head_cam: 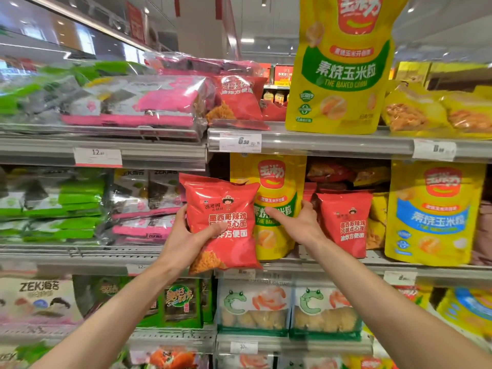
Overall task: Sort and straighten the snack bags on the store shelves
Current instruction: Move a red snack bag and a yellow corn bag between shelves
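Left hand [186,235] grips red bag [222,225] off-shelf at 6 o'clock of centre, likely freeing a slot; right hand [298,222], fingers spread, reaches between yellow bag [274,182] and shelved red bag [346,222] at 3 o'clock.

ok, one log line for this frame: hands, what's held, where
left hand: grips red noodle bag, off shelf | right hand: reaching between yellow corn bag and shelved red bag, holds nothing
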Demonstrator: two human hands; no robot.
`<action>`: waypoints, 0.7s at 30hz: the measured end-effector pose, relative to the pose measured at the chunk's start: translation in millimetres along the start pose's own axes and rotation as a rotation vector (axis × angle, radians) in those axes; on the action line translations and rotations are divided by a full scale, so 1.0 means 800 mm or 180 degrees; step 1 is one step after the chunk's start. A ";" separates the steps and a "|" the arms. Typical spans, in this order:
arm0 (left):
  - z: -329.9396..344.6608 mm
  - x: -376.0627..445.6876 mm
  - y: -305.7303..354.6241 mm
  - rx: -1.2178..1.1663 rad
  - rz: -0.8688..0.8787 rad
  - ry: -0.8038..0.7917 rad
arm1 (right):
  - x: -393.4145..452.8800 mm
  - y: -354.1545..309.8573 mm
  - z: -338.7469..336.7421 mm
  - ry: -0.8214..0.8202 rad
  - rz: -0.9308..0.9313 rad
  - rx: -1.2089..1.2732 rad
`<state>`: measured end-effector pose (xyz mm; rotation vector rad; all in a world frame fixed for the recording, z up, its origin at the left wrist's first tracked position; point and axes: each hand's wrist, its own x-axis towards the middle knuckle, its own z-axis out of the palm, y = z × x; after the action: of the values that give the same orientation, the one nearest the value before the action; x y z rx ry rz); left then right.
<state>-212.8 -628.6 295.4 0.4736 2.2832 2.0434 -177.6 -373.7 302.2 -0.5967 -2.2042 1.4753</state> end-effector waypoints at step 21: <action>-0.042 -0.015 -0.014 0.0144 -0.0069 0.0228 | 0.016 -0.007 -0.014 -0.0599 -0.0464 0.0775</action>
<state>-211.3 -665.3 287.1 0.3821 2.3683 2.0351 -182.8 -360.0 313.1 -0.2209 -2.1059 1.7467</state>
